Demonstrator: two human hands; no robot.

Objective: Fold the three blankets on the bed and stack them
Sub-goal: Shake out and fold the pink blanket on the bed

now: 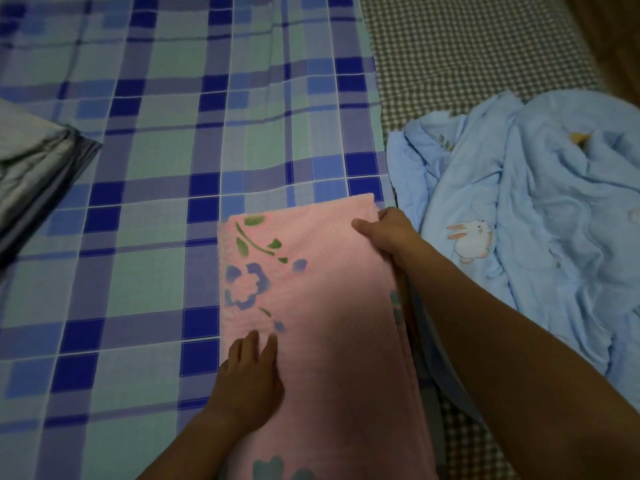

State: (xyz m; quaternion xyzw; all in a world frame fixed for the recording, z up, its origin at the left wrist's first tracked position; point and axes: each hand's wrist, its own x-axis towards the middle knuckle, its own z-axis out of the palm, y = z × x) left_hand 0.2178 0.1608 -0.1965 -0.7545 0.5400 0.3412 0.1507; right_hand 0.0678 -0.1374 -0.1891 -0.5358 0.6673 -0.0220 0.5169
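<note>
Head view looks down on a bed spread with a blue plaid sheet [166,168], and the pink blanket [329,289] with its flower print makes the handiest landmark. It lies as a long narrow strip, several layers thick along its right edge, so I judge it partly folded lengthwise but not yet brought down to a compact bundle.

At the far right corner of the pink blanket, the right hand [388,233] has its grip closed on the layered edge, thumb on top and fingers curled under. At the near left side, the left hand [249,379] lies flat on the cloth with fingers straight, pressing it down; its grip holds nothing.

Well to the left of the pink blanket, at the picture's edge, sits a grey blanket [34,161] that looks already folded into neat layers. Just to the right of the pink blanket, a light blue blanket [540,220] with a rabbit print lies crumpled and unfolded on a checked cover [467,53].

So, as a judgement: one blanket seems done, the pink one is under way, and the blue one is untouched. Nothing is stacked yet; the three lie apart. Finishing the pink folds, folding the blue, and piling all three remain.
</note>
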